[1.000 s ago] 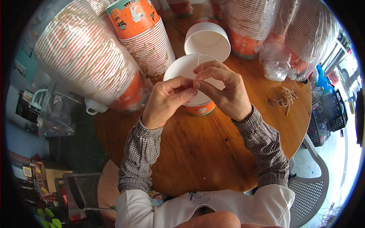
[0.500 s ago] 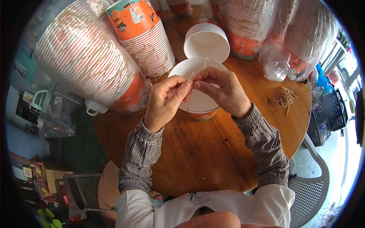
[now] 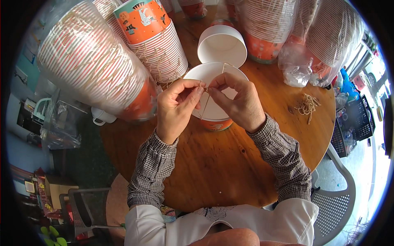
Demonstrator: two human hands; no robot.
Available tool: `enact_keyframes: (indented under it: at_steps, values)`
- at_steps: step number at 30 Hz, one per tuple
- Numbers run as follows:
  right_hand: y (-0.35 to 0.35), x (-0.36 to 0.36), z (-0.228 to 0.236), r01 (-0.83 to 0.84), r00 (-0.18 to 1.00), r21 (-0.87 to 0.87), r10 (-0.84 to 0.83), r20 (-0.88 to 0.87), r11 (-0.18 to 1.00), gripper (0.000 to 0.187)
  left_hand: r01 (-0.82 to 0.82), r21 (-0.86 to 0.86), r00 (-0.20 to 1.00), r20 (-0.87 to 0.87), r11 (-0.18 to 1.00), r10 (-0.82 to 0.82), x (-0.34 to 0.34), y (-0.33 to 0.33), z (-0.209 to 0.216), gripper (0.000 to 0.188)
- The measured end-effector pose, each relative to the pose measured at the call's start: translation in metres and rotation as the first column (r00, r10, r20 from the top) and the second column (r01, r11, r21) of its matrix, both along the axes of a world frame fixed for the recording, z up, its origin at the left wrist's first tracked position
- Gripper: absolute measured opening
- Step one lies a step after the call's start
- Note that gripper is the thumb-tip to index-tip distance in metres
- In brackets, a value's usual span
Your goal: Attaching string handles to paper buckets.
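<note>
An orange paper cup with a white lid point(image 3: 209, 112) stands on the round wooden table point(image 3: 213, 164). A thin tan rubber band point(image 3: 205, 102) runs across the lid. My left hand point(image 3: 176, 108) and my right hand point(image 3: 240, 102) meet above the lid, and both pinch the band between thumb and fingertips. Behind them sits a second white-lidded cup point(image 3: 222, 45).
Long stacks of orange patterned paper cups point(image 3: 90, 65) lie at the left and back, some in clear plastic sleeves point(image 3: 328, 37). A small heap of rubber bands point(image 3: 307, 104) lies at the right. A white plastic chair point(image 3: 336, 201) stands at the lower right.
Both hands have drawn back from the far rim to the middle of the lid, and their fingertips now meet on the band.
</note>
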State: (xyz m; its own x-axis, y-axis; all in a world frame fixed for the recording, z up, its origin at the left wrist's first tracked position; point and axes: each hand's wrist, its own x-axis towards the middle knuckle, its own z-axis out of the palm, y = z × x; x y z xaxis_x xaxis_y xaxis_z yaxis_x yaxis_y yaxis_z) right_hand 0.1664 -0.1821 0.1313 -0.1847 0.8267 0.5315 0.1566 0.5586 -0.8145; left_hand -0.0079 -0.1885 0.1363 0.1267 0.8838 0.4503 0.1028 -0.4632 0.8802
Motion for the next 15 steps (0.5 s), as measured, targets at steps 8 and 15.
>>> enact_keyframes:
  at_steps: [8, 15]
  values:
    - [-0.0038, -0.0041, -0.0017, 0.107, 0.988, 0.241, -0.130, 0.082, 0.965, 0.009, 0.019, -0.016, 0.998, 0.065, 1.000, -0.018, -0.0007, 0.0016, 0.0004, 0.011]
    - [-0.0022, -0.0050, -0.0021, 0.109, 0.991, 0.241, -0.124, 0.046, 0.964, 0.009, 0.048, -0.107, 0.999, -0.015, 0.993, -0.049, -0.0051, 0.0022, -0.0017, 0.014]
